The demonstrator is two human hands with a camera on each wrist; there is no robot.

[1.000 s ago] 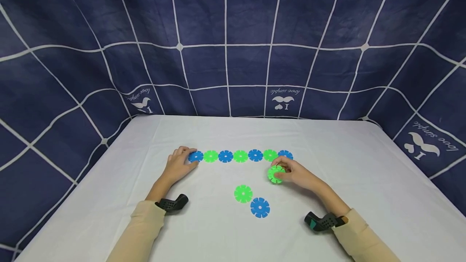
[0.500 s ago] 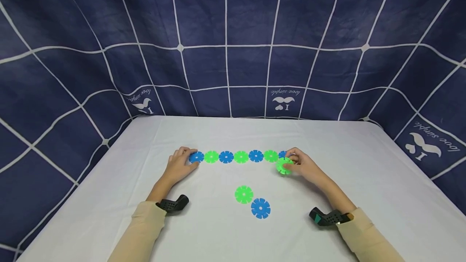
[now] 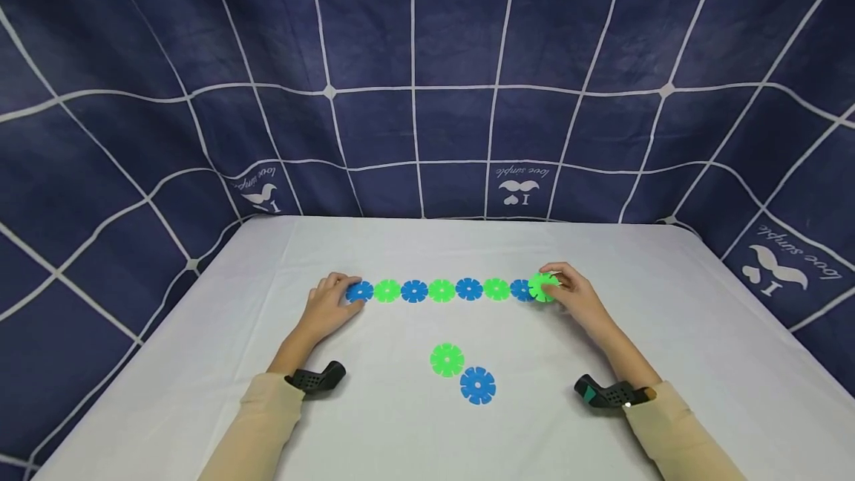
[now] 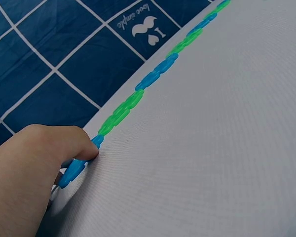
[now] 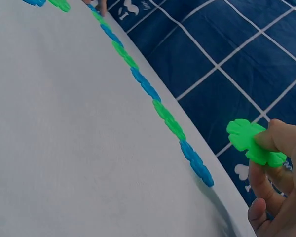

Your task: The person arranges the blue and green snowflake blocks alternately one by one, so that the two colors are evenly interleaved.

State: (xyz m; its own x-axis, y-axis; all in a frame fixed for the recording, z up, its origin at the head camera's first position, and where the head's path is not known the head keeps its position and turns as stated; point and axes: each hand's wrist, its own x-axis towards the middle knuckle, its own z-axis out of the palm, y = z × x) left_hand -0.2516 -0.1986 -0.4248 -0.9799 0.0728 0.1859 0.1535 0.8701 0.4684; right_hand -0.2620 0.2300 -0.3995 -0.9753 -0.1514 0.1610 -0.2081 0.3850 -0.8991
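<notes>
My right hand (image 3: 580,301) pinches a green notched snowflake disc (image 5: 242,136) between thumb and fingers. It is held up off the table, just over the right end of a row of discs. In the head view it overlaps the edge of the row's last blue disc (image 3: 519,290). My left hand (image 3: 326,310) holds the blue snowflake disc (image 3: 361,292) at the row's left end, thumb on the near side and fingers on the far side. Between the two ends, flat green and blue discs alternate edge to edge, such as the green disc (image 3: 441,291) near the middle.
Closer to me lie a loose green disc (image 3: 447,360) and a loose blue disc (image 3: 477,386), almost touching. A white cloth covers the table (image 3: 374,421). Behind it hangs a dark blue curtain (image 3: 454,125) with white grid lines.
My right hand has carried the green snowflake disc right and away from me, from in front of the row to its right end. My left hand has stayed at the left end.
</notes>
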